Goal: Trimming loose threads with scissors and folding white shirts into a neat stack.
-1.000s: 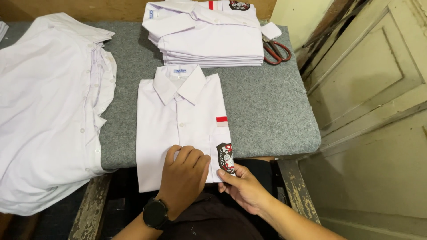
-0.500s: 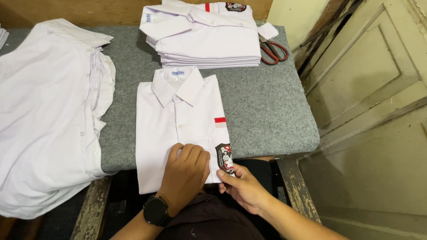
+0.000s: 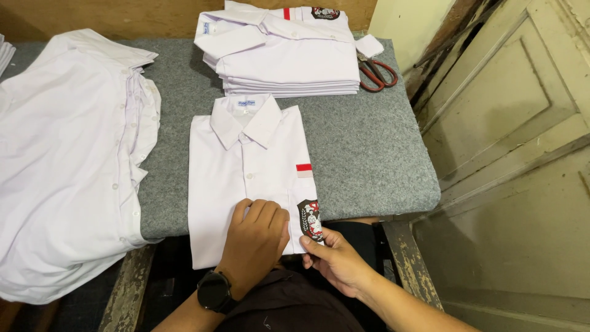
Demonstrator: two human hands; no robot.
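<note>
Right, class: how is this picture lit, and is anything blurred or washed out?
Head view: soft, even light; folded shirt sharp, left hand casting faint shadow on it; shirt pile slightly washed out, edges mildly stretched.

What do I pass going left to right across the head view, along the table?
Heap of unfolded white shirts → folded white shirt under the hands → bare grey table pad → panelled wooden door.
</note>
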